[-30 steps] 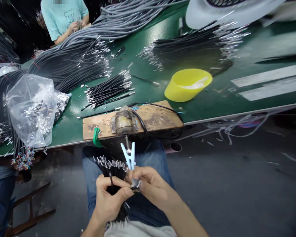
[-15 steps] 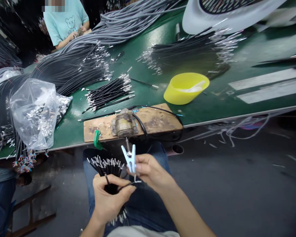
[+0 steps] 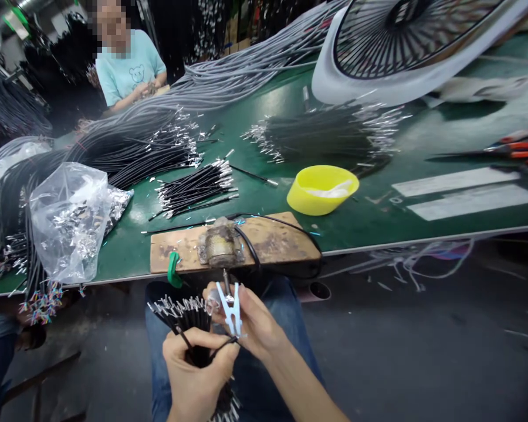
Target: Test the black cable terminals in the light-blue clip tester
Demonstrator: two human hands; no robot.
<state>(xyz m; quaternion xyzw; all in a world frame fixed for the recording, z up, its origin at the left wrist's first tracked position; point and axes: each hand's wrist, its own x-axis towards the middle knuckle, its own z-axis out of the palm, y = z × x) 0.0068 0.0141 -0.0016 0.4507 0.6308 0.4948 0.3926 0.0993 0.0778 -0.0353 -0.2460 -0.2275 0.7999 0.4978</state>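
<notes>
My left hand (image 3: 200, 369) is closed round a bundle of black cables (image 3: 185, 313) with silvery ends. Between its thumb and forefinger one cable sticks out to the right, its end at the lower tip of a light blue clothespin (image 3: 231, 310). The clothespin sits just below a metal shaft (image 3: 226, 276) that points down from a small motor (image 3: 220, 246). My right hand (image 3: 257, 322) is beside and behind the clothespin, fingers curled around it near the shaft. The motor is fixed on a wooden board (image 3: 277, 237) at the table edge.
A yellow cup (image 3: 310, 202) lies beyond the board. Short black cables (image 3: 198, 187) form a pile left of it. A plastic bag (image 3: 66, 228), a green clamp (image 3: 173, 269), a fan (image 3: 396, 41) and pliers (image 3: 510, 149) are around. A person (image 3: 129, 70) sits across the table.
The view has tilted up, so the table appears lower. My right hand has moved its fingers up around the shaft, and the cable end is now against the clothespin's tip.
</notes>
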